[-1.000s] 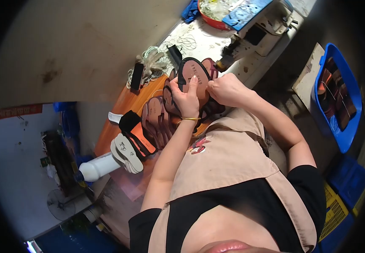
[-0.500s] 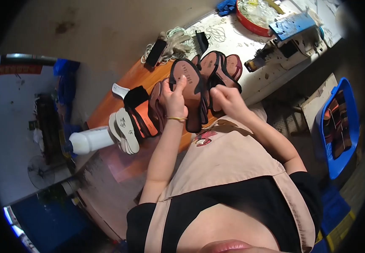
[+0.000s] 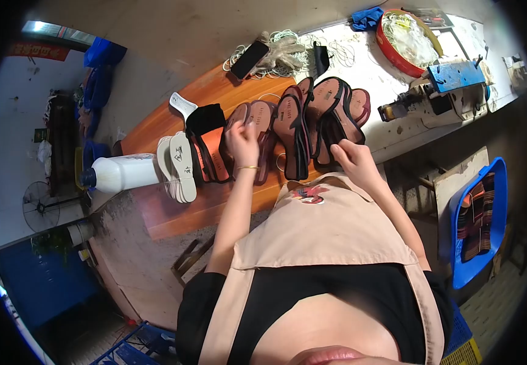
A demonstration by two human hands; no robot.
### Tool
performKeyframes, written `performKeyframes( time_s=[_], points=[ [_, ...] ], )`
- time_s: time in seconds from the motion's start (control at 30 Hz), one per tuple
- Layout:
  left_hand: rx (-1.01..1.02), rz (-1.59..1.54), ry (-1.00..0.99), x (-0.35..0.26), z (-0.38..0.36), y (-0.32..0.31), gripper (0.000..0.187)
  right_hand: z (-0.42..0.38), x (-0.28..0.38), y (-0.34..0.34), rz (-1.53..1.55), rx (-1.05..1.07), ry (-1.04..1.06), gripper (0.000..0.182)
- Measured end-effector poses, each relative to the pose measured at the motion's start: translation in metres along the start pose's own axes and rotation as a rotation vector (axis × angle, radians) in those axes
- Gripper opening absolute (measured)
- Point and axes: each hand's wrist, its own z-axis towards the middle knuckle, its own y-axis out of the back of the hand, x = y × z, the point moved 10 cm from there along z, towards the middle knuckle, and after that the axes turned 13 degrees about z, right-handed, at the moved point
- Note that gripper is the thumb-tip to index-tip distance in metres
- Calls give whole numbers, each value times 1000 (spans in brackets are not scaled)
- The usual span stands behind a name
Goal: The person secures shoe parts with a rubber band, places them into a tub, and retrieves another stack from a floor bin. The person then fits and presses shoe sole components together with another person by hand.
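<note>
Brown insoles with black edging lie in overlapping stacks across the bench. My left hand (image 3: 242,145) is over the maroon-edged insoles (image 3: 264,115), slightly blurred, with fingers apart and nothing lifted in them. Just right of it rests a stack of black-edged insoles (image 3: 289,115). My right hand (image 3: 354,159) has its fingers pinched at the near edge of another black-edged insole (image 3: 326,96), part of the right-hand group. Left of my left hand sit orange insoles (image 3: 212,149) with a black piece (image 3: 205,120) on top, then a stack of white sole-shaped pieces (image 3: 181,159) with handwriting.
A white bottle (image 3: 126,172) stands at the bench's left end. Behind the insoles lie a phone (image 3: 249,60), a glove (image 3: 281,53) and loose cord. A red tub (image 3: 391,52) and a blue-topped machine (image 3: 452,82) occupy the back right. A blue basket (image 3: 456,243) hangs low at right.
The insole that my left hand held up now lies among the others, and that hand has moved left. My right hand stays by the right-hand insoles. The camera view has shifted.
</note>
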Motion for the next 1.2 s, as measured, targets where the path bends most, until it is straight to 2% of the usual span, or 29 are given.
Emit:
performKeyframes(
  time_s=[0.03,0.1,0.13,0.17,0.23,0.27,0.3,0.37,0.4,0.43,0.47,0.5,0.57,0.6,0.63,0.67,0.7,0.77,0.8,0.87,0.9,0.97,1.03,1.1,1.13,1.2],
  points=[
    [49,136,66,27,-4,1,48,0,-5,1,2,1,-3,32],
    [2,399,68,51,-13,0,61,-2,-28,8,124,-89,-99,33],
    [79,370,202,62,-15,-1,75,1,-32,5,103,-90,-124,32],
    [73,372,207,74,-15,-2,75,3,-27,3,103,-83,-119,32],
    [352,-75,445,123,-25,-41,77,8,-4,-13,15,16,-33,31],
    [488,-448,483,91,-24,-34,80,11,-7,-21,-70,54,-15,29],
    [536,-510,527,78,-22,-23,71,12,-15,-29,28,57,-34,27],
    [343,-373,311,49,-5,12,65,13,3,-43,23,135,11,29],
    [348,-447,203,23,-2,21,65,13,2,-52,119,197,-18,28],
    [352,-519,101,-10,-4,36,66,15,-4,-60,239,214,-174,27],
    [356,-385,-58,-43,-9,50,74,21,0,-63,556,135,-197,27],
    [423,-313,-100,-66,-18,55,80,27,3,-65,870,52,-214,29],
    [360,-248,-304,-131,-25,80,82,43,15,-64,1172,71,-218,33],
    [364,-249,-309,-141,-26,79,82,45,26,-54,1183,50,-225,36],
    [496,-638,-148,-143,-27,67,78,45,34,-41,1237,-38,-191,36],
    [620,-1025,27,-148,-27,56,75,46,29,-35,1150,-26,-166,34],
    [621,-1143,134,-149,-19,52,54,47,25,-29,1060,-14,-141,32],
    [457,-1111,60,-158,2,56,30,42,24,-23,1030,-32,-129,29],
    [463,-1116,57,-160,4,52,30,39,24,-20,1003,-45,-118,27],
    [420,-923,58,-157,10,51,12,35,18,-12,1001,-113,-113,27],
    [426,-925,54,-161,10,54,12,33,13,-7,1000,-171,-116,27],
    [-17,-579,-283,-194,20,125,7,31,-20,5,1193,-326,-304,28],
    [6,-375,-591,-210,3,106,5,33,-21,9,1238,-270,-316,29],
    [227,-948,-53,-152,-5,50,11,38,37,13,1151,-206,45,28],
    [246,-943,-83,-165,3,55,11,39,50,15,1141,-212,71,26],
    [303,-1203,65,-180,4,67,22,37,42,10,1068,-162,2,27]
  ],
)
